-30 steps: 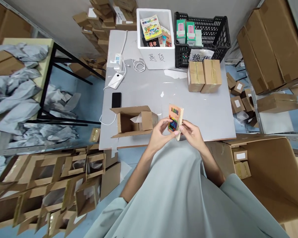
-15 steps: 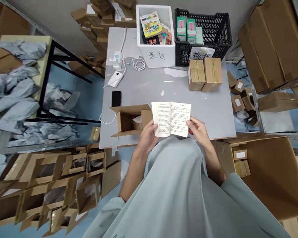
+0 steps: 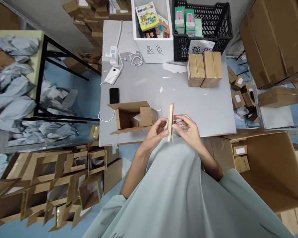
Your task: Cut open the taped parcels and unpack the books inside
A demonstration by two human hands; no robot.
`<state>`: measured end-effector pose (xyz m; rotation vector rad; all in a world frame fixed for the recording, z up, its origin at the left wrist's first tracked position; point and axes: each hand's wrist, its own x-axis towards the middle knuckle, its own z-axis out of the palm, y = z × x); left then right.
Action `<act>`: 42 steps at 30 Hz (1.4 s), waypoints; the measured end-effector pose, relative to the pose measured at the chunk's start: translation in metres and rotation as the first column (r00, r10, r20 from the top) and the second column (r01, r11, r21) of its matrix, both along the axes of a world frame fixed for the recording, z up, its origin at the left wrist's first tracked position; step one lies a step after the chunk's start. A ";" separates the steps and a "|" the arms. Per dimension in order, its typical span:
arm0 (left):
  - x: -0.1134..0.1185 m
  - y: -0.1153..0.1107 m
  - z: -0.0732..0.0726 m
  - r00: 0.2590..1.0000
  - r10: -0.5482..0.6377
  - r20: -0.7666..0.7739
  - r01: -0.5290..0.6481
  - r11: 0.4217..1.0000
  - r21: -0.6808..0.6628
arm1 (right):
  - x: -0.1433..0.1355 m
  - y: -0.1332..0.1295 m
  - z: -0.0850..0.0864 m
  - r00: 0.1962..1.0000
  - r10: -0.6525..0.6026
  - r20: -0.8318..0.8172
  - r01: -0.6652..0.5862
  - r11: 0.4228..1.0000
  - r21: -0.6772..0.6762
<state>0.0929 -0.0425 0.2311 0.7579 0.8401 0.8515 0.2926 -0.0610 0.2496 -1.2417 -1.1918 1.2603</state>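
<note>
A thin book (image 3: 171,122) stands almost edge-on between my hands at the table's front edge, its pages nearly closed together. My left hand (image 3: 156,134) grips it from the left, thumb toward its lower part. From the right, my right hand (image 3: 187,129) pinches it with thumb and fingers. Just left of the book lies an open cardboard box (image 3: 146,116) on the grey table (image 3: 144,86), with a bit of pale paper inside.
A white bin (image 3: 152,51) of books and a black crate (image 3: 213,29) stand at the back, with two taped boxes (image 3: 204,69) before the crate. A phone (image 3: 114,96), power bank (image 3: 112,76) and cables lie left. A big open carton (image 3: 268,165) sits right; several open boxes (image 3: 52,191) fill the lower left.
The book was spread open with text showing; now it is folded nearly closed and turned edge-on. Both hands have come closer together. The whole view has shifted slightly.
</note>
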 end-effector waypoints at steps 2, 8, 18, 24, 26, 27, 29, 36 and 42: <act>0.003 -0.002 -0.003 0.999 -0.007 0.045 0.009 1.000 -0.030 | -0.007 -0.002 0.003 0.996 -0.001 0.092 -0.004 0.998 0.056; 0.004 -0.005 -0.013 0.975 0.022 0.221 0.020 0.982 -0.188 | -0.017 -0.012 0.011 0.925 0.059 0.375 -0.138 0.973 0.187; -0.008 -0.016 -0.041 0.963 0.196 0.182 -0.135 0.944 -0.303 | -0.028 -0.022 0.014 0.878 0.111 0.465 -0.249 0.936 0.247; -0.010 -0.005 -0.029 0.994 0.098 0.041 -0.089 0.979 -0.181 | -0.018 -0.017 0.017 0.952 0.040 0.302 -0.085 0.987 0.139; -0.012 -0.001 -0.024 0.992 0.119 0.029 -0.113 0.980 -0.162 | -0.011 -0.014 0.015 0.971 -0.013 0.238 -0.012 0.994 0.106; -0.014 0.001 -0.022 0.990 0.139 0.030 -0.133 0.979 -0.154 | -0.007 -0.013 0.013 0.976 -0.049 0.212 0.030 0.995 0.093; -0.018 0.005 -0.018 0.982 0.183 0.034 -0.177 0.974 -0.138 | 0.002 -0.008 0.007 0.978 -0.120 0.170 0.111 0.992 0.059; -0.032 0.013 -0.019 0.975 0.222 0.034 -0.217 0.971 -0.103 | 0.025 0.012 -0.021 0.986 -0.158 0.042 0.160 0.986 -0.052; -0.024 0.014 -0.013 0.970 0.243 0.010 -0.240 0.965 -0.106 | 0.027 0.014 -0.030 0.985 -0.169 0.024 0.170 0.983 -0.073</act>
